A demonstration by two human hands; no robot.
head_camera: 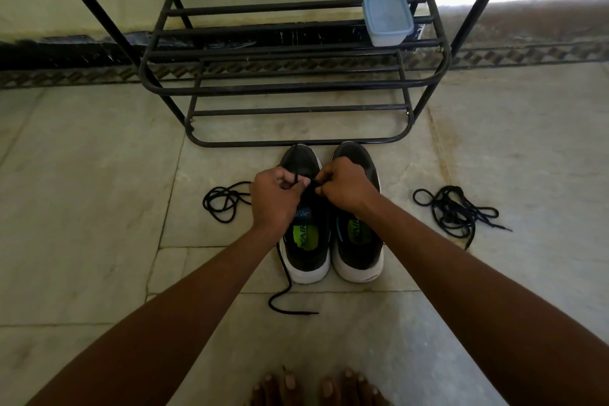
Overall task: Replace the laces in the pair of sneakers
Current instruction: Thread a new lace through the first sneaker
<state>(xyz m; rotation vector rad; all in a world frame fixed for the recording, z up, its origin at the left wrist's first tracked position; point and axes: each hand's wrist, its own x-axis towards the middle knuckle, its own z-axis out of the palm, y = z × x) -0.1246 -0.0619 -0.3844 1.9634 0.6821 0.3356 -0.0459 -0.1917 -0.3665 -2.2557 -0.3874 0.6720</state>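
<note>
Two black sneakers with white soles stand side by side on the floor, toes away from me: the left sneaker (304, 250) and the right sneaker (357, 241). My left hand (273, 198) and my right hand (346, 188) meet over the left sneaker's eyelets, both pinching a black lace (298, 171). One end of that lace (283, 300) trails along the shoe's left side onto the floor behind the heel. A loose black lace (224, 201) lies coiled left of the shoes. A tangled pile of black laces (456, 211) lies to the right.
A black metal shoe rack (290, 89) stands right beyond the sneakers' toes, against the wall. A pale blue lidded plastic box (387, 19) sits on its middle shelf at the right. My bare toes (316, 387) show at the bottom edge. The floor is pale stone tile.
</note>
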